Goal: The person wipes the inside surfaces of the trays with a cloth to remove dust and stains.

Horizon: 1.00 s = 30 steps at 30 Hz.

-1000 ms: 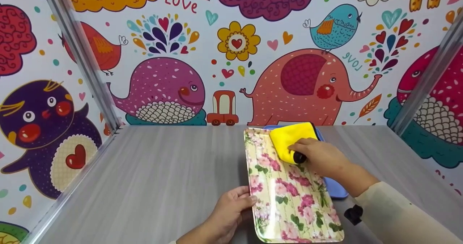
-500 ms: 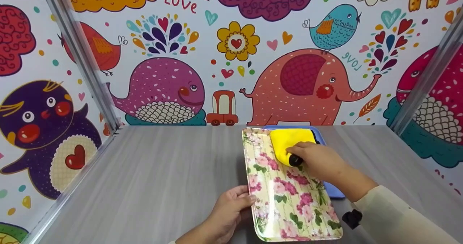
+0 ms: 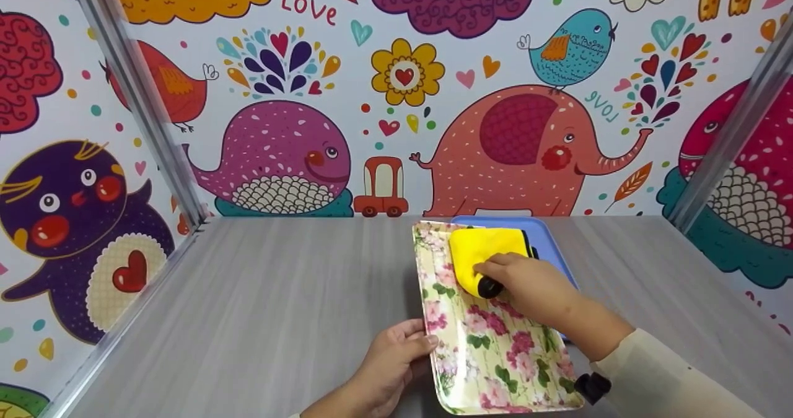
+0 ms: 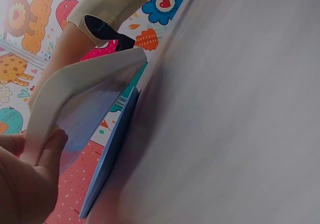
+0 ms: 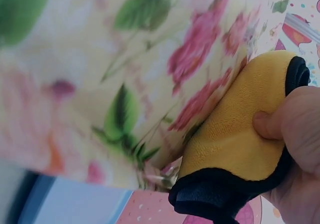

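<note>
A cream sleeve (image 3: 669, 378) bears a black attachment (image 3: 593, 387).

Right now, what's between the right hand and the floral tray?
The yellow cloth: the right hand grips it against the floral tray, seen in the right wrist view.

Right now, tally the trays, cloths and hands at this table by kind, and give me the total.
Trays: 2 (floral tray, blue tray)
Cloths: 1 (yellow cloth)
Hands: 2 (left hand gripping the floral tray, right hand holding the cloth)
Total: 5
</note>
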Tool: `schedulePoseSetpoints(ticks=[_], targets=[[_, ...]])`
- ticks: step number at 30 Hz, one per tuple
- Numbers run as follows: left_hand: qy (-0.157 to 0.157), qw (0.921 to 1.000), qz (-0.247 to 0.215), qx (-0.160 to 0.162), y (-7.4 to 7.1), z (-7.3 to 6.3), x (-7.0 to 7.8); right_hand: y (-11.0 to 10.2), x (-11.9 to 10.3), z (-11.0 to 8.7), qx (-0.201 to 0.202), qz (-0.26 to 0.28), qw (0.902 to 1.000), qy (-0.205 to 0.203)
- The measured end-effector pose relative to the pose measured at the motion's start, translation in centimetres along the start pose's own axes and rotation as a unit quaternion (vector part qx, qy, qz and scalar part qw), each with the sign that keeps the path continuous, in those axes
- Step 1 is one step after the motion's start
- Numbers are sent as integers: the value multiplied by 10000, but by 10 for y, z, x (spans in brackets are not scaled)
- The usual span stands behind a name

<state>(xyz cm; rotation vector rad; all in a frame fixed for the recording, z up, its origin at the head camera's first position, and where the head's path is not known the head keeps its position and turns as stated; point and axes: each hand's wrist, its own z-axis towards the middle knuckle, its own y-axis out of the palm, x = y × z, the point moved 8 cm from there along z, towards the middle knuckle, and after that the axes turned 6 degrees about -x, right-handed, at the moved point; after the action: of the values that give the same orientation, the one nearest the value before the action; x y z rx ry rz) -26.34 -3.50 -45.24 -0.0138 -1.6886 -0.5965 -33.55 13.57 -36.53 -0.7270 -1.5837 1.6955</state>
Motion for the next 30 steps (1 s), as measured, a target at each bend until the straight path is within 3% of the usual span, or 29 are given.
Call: schedulePoseSetpoints(ticks=[7,30], targets=[[-21,10000,-20,18,-1,1,-1,0,-13,1,-48,125,9999,-74],[109,9999,30,-80,-2,1,0,-12,-63,-5,356,-100,9927,-1151]])
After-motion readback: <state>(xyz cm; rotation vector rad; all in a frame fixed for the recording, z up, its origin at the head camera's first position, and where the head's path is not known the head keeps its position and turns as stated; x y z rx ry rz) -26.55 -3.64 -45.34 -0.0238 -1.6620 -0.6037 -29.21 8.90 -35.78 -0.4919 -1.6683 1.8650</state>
